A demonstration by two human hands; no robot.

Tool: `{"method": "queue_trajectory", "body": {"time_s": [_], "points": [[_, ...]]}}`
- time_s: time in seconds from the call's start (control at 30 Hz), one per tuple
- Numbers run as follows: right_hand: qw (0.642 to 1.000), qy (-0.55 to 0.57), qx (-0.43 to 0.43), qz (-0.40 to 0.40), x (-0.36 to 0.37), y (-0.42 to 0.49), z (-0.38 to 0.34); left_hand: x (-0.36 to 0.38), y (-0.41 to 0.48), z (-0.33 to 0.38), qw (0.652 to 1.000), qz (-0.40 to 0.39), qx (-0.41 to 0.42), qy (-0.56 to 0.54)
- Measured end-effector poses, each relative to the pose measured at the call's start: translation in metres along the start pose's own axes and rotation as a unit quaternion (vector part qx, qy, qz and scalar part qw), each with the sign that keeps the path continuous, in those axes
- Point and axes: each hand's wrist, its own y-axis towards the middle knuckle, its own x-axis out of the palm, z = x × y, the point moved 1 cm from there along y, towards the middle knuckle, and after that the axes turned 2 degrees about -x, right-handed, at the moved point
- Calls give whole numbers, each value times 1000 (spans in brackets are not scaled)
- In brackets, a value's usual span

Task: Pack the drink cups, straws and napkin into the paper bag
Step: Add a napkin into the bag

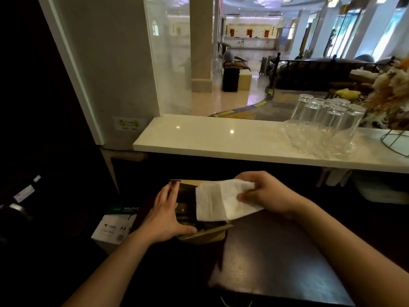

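Observation:
A brown paper bag stands open on the dark wooden table in front of me. My left hand grips the bag's left rim and holds the mouth apart. My right hand pinches a white folded napkin, which hangs over the right half of the bag's opening. Inside the bag I see dark shapes; I cannot make out whether they are cups or straws.
A white stone counter runs behind the table, with several upturned glasses and dried flowers at its right. A box of A4 paper sits to the bag's left. Dark table surface extends to the right.

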Motion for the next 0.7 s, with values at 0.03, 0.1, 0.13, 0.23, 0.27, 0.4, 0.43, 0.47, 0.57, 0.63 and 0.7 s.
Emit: {"method": "queue_trajectory", "body": {"time_s": [0.03, 0.1, 0.13, 0.23, 0.27, 0.4, 0.43, 0.47, 0.57, 0.63, 0.7], "points": [[1000, -29, 1, -12, 9, 6, -3, -1, 0, 0, 1000, -7, 0, -4], [997, -71, 7, -35, 32, 21, -8, -4, 1, 0, 1000, -20, 3, -10], [995, -91, 16, -47, 43, 28, -9, -4, 1, 1, 1000, -22, 7, -12], [987, -143, 29, -68, 73, 51, -8, -5, -1, 5, 1000, -18, 11, -11], [986, -153, 31, -67, 82, 59, -6, -5, -1, 6, 1000, -19, 10, -12], [990, -93, 81, -62, 112, 82, 15, -7, -3, 6, 1000, -25, 11, -13], [991, -71, 100, -62, 118, 85, 22, -7, -4, 5, 1000, -24, 10, -12], [989, -62, 114, -64, 121, 88, 28, -7, -4, 5, 1000, -23, 9, -11], [984, -73, 155, -57, 125, 95, 46, -5, -4, 5, 1000, -22, 2, -7], [980, -64, 183, -37, 126, 97, 57, -4, -4, 7, 1000, -23, 0, -1], [973, -93, 208, -27, 128, 96, 63, -3, -3, 8, 1000, -26, 2, 0]]}}
